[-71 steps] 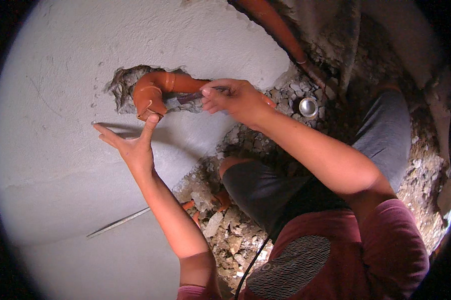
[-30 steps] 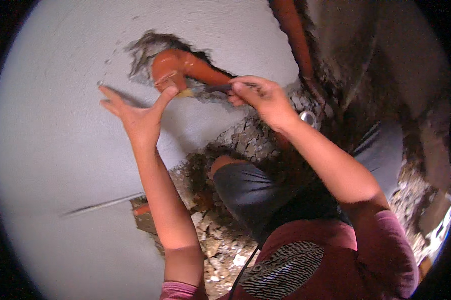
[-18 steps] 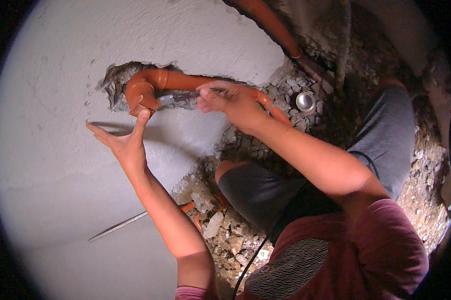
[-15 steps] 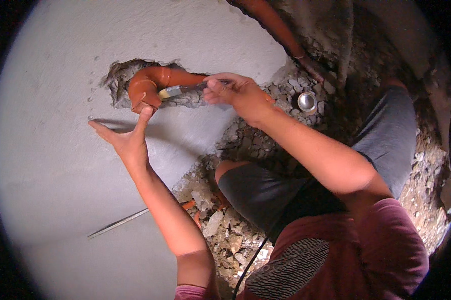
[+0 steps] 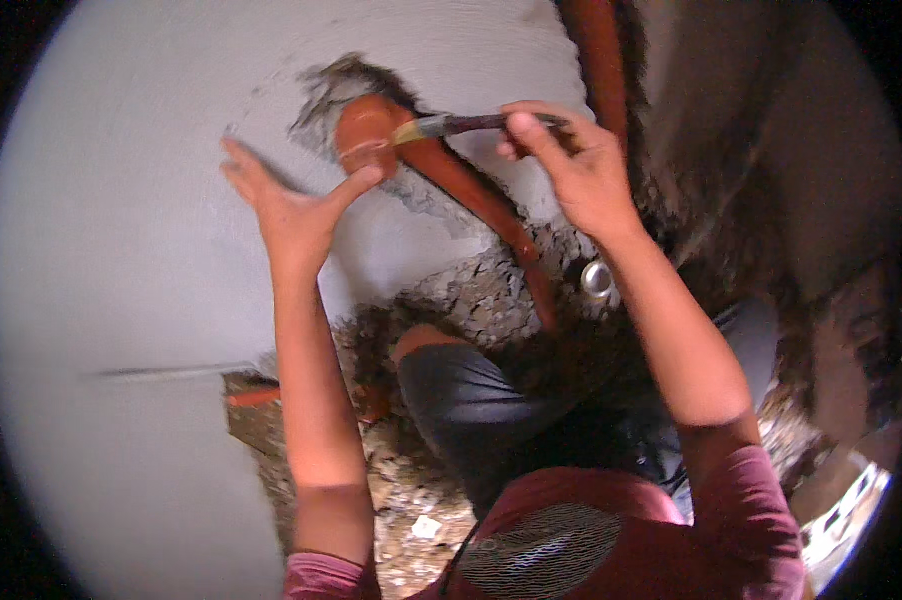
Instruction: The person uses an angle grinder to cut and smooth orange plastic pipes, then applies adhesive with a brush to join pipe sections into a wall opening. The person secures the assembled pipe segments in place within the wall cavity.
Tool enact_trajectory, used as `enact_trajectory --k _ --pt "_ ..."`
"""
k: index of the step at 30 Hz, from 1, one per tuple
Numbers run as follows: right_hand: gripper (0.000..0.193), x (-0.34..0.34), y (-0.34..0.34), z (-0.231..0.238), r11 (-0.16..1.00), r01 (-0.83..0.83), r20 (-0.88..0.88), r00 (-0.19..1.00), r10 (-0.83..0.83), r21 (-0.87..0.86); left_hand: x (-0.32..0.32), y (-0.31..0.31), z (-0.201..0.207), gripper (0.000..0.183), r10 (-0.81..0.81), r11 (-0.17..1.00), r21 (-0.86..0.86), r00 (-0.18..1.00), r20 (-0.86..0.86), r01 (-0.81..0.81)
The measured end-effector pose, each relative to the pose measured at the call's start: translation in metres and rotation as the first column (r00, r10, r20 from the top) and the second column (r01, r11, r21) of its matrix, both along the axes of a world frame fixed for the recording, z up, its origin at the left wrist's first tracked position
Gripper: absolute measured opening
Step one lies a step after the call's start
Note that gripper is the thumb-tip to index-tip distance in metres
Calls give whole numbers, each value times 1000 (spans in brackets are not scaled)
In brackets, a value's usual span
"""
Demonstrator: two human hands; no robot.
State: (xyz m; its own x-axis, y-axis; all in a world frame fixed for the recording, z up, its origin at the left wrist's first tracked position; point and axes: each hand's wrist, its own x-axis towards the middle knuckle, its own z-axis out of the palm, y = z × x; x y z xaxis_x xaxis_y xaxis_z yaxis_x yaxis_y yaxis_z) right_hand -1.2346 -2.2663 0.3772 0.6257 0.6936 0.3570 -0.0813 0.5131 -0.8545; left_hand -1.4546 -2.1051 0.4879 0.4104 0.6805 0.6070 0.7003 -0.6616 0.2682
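Observation:
An orange pipe elbow (image 5: 364,128) sits in a rough hole broken into the grey wall, joined to a long orange pipe (image 5: 463,186) that slants down to the right. Against its lower end rests the thumb of my left hand (image 5: 299,222), with the other fingers stretched out toward the wall. My right hand (image 5: 583,172) grips the dark handle of a paintbrush (image 5: 461,124) between thumb and fingers. The pale bristles touch or nearly touch the elbow's right side; motion blur hides which.
A small round metal tin (image 5: 597,280) stands on rubble beside my right forearm. Another orange pipe (image 5: 599,70) runs down a channel at the upper right. Along the wall's lower left lies a thin rod-like tool with an orange handle (image 5: 254,398). My bent knee (image 5: 426,342) is below the pipe.
The whole view has turned and shifted, so wall and pipe appear tilted. The brush still points at the elbow, now higher up its right side. My left thumb stays at the elbow's lower end.

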Motion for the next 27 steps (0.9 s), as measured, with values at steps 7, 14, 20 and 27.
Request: enact_trajectory --k 7,14,20,27 --pt "28 29 -9 101 988 151 475 868 -147 30 -8 7 -13 167 -83 992 114 979 185 63" --pt "35 -3 50 227 985 83 887 452 98 -151 -8 3 -18 176 -97 995 24 939 331 95" --pt "52 -77 70 267 935 194 938 -123 324 -297 -10 5 -23 173 -131 991 51 901 415 120" --pt "51 -103 108 264 667 33 665 -41 745 -745 -14 5 -25 164 -48 984 -148 949 311 98"
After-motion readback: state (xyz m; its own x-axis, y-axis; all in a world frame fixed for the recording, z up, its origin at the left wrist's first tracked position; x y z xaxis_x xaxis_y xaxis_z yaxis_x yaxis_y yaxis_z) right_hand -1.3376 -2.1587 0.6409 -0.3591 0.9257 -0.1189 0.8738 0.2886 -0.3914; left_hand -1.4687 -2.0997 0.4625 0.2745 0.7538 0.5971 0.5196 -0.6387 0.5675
